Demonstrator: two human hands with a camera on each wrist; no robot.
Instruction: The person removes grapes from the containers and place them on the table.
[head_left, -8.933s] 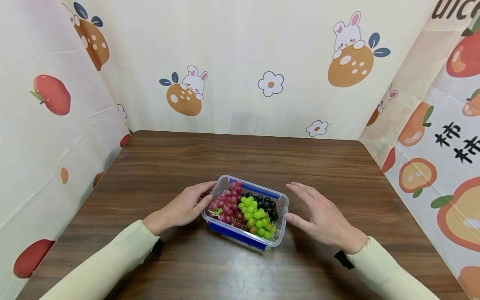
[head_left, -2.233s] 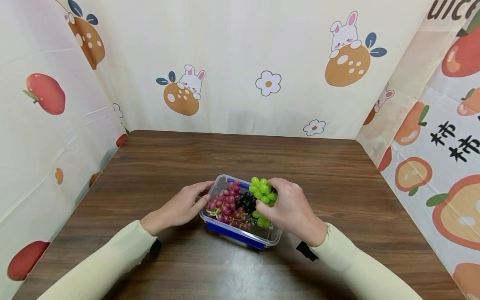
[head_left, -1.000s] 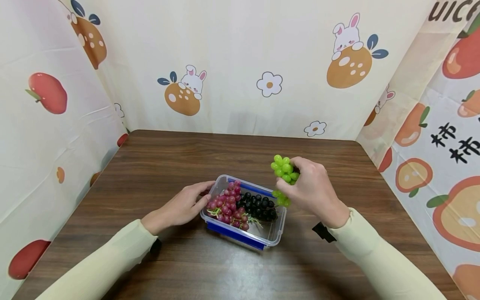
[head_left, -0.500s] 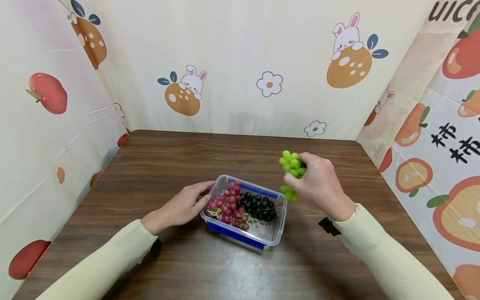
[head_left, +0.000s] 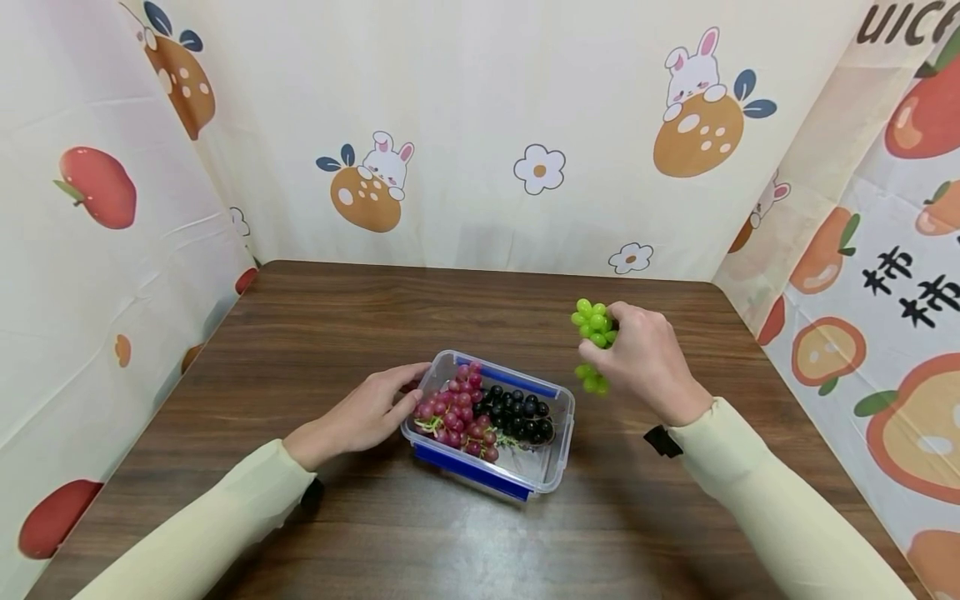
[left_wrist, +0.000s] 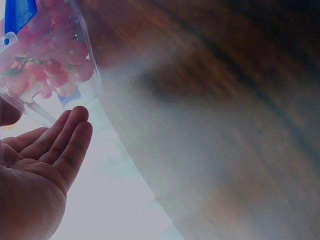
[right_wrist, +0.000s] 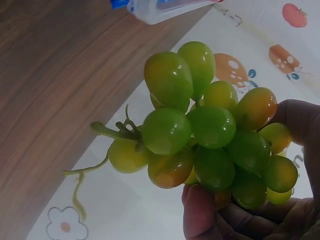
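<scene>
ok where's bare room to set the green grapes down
The table is bare behind the box toward the curtain, and in front of it between the sleeves. Inside, red grapes and black grapes crowd it, leaving mainly the front right corner. The left hand blocks the box's left side.

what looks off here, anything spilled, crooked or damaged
Nothing looks spilled or plainly damaged. The rectangular clear plastic box with blue clips sits askew to the edges of the brown wood-grain table. The bunch of shiny green grapes in the right hand shows orange-brown tinges and a bare stem, only mildly odd.
</scene>
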